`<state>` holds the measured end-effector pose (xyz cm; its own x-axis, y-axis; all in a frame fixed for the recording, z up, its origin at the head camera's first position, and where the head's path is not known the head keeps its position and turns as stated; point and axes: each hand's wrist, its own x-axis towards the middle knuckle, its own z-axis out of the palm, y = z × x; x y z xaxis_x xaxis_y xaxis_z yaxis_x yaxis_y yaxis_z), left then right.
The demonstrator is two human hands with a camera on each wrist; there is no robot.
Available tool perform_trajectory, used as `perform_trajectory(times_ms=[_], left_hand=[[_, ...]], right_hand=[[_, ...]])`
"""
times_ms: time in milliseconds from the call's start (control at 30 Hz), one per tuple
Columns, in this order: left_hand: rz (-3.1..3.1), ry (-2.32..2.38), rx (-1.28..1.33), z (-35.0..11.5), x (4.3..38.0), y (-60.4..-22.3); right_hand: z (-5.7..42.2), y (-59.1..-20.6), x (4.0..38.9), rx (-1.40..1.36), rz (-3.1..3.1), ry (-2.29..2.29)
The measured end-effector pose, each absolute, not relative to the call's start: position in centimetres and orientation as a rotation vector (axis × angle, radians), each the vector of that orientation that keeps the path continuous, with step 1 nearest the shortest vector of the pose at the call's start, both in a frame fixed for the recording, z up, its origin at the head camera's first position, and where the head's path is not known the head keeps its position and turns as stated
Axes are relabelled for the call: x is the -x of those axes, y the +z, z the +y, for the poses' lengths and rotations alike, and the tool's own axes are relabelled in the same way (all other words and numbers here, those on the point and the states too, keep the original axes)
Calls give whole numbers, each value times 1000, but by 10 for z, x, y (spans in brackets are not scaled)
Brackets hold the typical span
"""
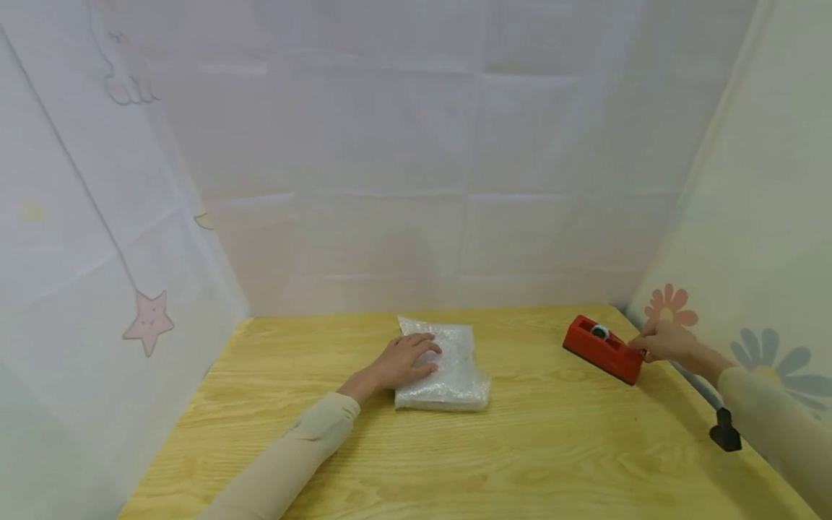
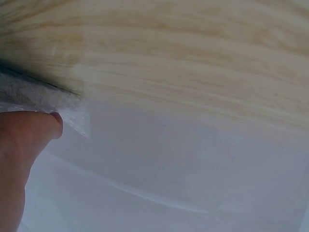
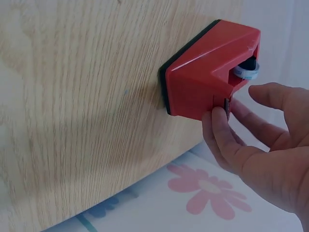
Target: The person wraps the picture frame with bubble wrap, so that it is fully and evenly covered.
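Observation:
A flat package in bubble wrap lies on the wooden table, and my left hand rests on it with the fingers spread over its left side. In the left wrist view only part of the left hand shows, beside an edge of the bubble wrap. Toward the table's right side stands a red tape dispenser with a small roll of tape. The fingertips of my right hand touch the dispenser's end by its cutter, while the thumb stands apart from them.
The wooden table reaches back to a pale hanging sheet. Printed sheets with a star and flowers hang at the sides. A black clamp-like piece sits at the right table edge, under the right sleeve.

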<state>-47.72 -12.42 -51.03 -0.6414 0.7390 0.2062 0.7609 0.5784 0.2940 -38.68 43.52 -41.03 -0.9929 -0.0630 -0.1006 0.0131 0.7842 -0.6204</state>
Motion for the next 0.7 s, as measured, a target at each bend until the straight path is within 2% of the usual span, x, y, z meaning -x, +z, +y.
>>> perform_trajectory(times_ms=[267,467,700], left_hand=[[-2729,-561,1296,-120,480,-512],[-2727,-555,1301,-121,484,-511],[-2735,-553,1296,-121,487,-510]], right_hand=[[423,-412,389,-37,2485,-1438],[399,-410,392,-98,2337,-1535],[381,-407,397,-318,2235,-1645]])
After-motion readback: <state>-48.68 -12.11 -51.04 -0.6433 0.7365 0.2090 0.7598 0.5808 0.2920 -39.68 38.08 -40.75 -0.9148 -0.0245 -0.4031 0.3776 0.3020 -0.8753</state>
